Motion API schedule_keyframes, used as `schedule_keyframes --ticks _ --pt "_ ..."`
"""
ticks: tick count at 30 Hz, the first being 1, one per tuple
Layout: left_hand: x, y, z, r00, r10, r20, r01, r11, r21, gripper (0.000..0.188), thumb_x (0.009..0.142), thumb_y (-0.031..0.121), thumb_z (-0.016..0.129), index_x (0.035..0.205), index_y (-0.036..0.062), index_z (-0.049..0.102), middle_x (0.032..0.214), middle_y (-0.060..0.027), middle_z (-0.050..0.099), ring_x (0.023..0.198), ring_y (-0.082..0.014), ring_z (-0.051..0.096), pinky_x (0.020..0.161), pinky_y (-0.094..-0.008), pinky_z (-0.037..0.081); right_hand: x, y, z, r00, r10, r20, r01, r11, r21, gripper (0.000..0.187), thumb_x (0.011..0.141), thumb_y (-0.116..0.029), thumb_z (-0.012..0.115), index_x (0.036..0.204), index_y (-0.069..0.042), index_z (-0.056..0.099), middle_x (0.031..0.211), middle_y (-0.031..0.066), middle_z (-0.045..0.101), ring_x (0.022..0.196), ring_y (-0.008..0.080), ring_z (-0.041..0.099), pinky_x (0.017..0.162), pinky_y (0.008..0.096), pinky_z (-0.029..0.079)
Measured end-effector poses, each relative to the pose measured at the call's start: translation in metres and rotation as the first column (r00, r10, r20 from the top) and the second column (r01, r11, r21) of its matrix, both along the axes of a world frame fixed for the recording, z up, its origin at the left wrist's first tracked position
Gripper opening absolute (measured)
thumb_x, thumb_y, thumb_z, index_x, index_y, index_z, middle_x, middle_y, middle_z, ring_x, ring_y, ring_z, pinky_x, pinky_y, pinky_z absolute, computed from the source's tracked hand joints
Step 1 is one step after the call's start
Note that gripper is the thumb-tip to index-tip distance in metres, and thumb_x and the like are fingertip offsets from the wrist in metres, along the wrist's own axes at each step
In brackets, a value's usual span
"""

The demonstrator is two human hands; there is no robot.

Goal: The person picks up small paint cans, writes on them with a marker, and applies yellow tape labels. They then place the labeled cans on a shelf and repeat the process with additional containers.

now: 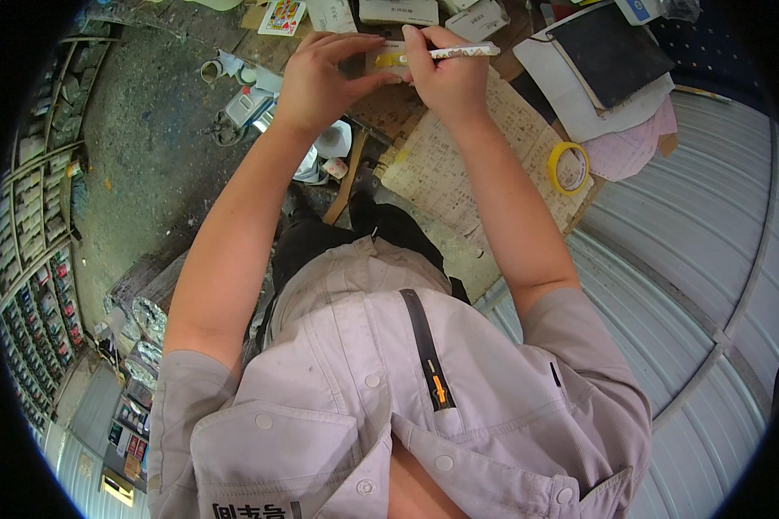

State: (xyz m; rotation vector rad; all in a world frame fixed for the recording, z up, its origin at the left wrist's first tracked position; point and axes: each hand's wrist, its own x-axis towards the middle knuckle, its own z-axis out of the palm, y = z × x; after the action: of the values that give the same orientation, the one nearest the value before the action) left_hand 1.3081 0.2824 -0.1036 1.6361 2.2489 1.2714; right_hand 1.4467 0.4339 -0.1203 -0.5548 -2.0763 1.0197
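Looking down past my grey shirt, my left hand pinches a small yellow-and-white piece above the paper-strewn desk. My right hand is closed on a white pen touching that piece. Farther right lies a yellow tape roll.

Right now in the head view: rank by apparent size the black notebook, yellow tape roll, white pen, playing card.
1. black notebook
2. yellow tape roll
3. white pen and playing card: look alike, unsure; the card is cut off by the rim.
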Motion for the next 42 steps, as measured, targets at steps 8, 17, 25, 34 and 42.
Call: schedule_keyframes --ticks 8,17,25,34,42 --pt "0.000 0.001 0.001 1.000 0.004 -0.024 -0.004 1.000 0.001 0.049 0.076 0.025 0.097 0.122 0.0156 0.083 0.120 -0.0026 0.081 0.109 -0.0230 0.071 0.098 -0.0381 0.058 0.003 -0.005 0.008 0.998 -0.016 -0.061 0.008 0.991 -0.133 0.033 0.100 -0.019 0.074 0.073 -0.002 0.067 0.060 0.0137 0.063 0.050 0.0304 0.060 0.049 0.0394 0.044" --pt "0.000 0.001 0.002 1.000 0.001 -0.018 -0.002 1.000 -0.008 0.048 0.076 0.025 0.097 0.121 0.0152 0.084 0.118 -0.0032 0.081 0.106 -0.0232 0.071 0.096 -0.0376 0.058 0.005 0.002 0.002 0.996 -0.030 0.088 0.030 1.000 0.002 0.027 0.106 -0.021 0.070 0.091 0.000 0.075 0.063 0.0042 0.070 0.057 0.0119 0.072 0.053 0.0274 0.055" --pt "0.000 0.002 0.001 0.999 -0.001 -0.038 0.002 1.000 0.020 0.048 0.075 0.025 0.098 0.119 0.0145 0.084 0.118 -0.0035 0.081 0.107 -0.0237 0.071 0.096 -0.0376 0.058 0.006 0.004 0.000 0.997 -0.038 0.071 0.037 0.999 0.007 0.029 0.106 -0.021 0.070 0.089 0.001 0.074 0.063 0.0040 0.070 0.057 0.0121 0.072 0.052 0.0277 0.055" --pt "0.001 0.002 0.002 1.000 0.023 -0.021 -0.023 1.000 -0.014 0.047 0.075 0.026 0.098 0.119 0.0149 0.084 0.118 -0.0038 0.081 0.108 -0.0243 0.071 0.096 -0.0389 0.058 0.012 -0.001 0.014 0.998 -0.052 -0.028 0.042 0.960 -0.276 0.030 0.107 -0.021 0.069 0.089 0.002 0.074 0.068 0.0047 0.071 0.059 0.0109 0.071 0.054 0.0256 0.057" --pt "0.001 0.003 0.005 1.000 0.017 -0.004 -0.017 1.000 -0.017 0.045 0.073 0.028 0.097 0.113 0.0122 0.085 0.116 -0.0037 0.082 0.108 -0.0259 0.070 0.098 -0.0390 0.058 0.011 0.002 0.013 0.996 -0.087 -0.018 0.083 0.981 -0.175 0.030 0.106 -0.022 0.070 0.086 0.000 0.073 0.064 0.0040 0.069 0.053 0.0104 0.066 0.050 0.0274 0.050"
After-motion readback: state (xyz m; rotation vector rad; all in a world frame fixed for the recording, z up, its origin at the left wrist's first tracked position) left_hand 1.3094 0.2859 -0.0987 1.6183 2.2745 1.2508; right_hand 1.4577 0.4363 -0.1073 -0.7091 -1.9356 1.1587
